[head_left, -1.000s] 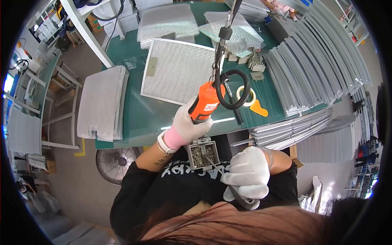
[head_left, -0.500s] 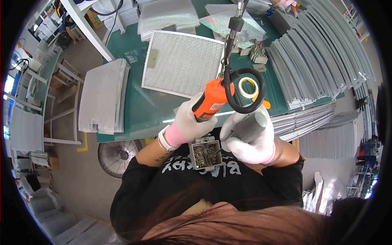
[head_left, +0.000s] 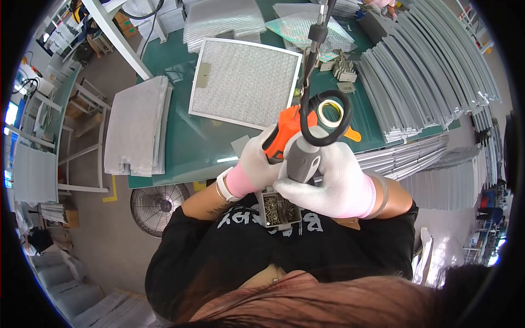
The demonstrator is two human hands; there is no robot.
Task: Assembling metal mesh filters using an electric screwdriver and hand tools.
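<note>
My left hand, in a white glove with a pink cuff, is closed around an orange and black power tool. That tool hangs on a black cable with a loop in it. A rounded grey tool is wrapped in the gloved fingers of my right hand; its exact kind is not clear, and its lower end is hidden. The two tools meet or overlap in view, just in front of my chest. Beneath my hands, a small grey divided box contains many small metal fasteners, partly covered by my gloves.
On the green table lies a white-framed mesh panel. A stack of grey sheets is at left, tall rows of grey panels at right. A tape roll sits behind the tools. A floor fan stands lower left.
My right hand has moved left and slightly upward with the grey tool, bringing it against or over the orange tool. The grey tool has tilted more upright. My left hand has shifted slightly right.
</note>
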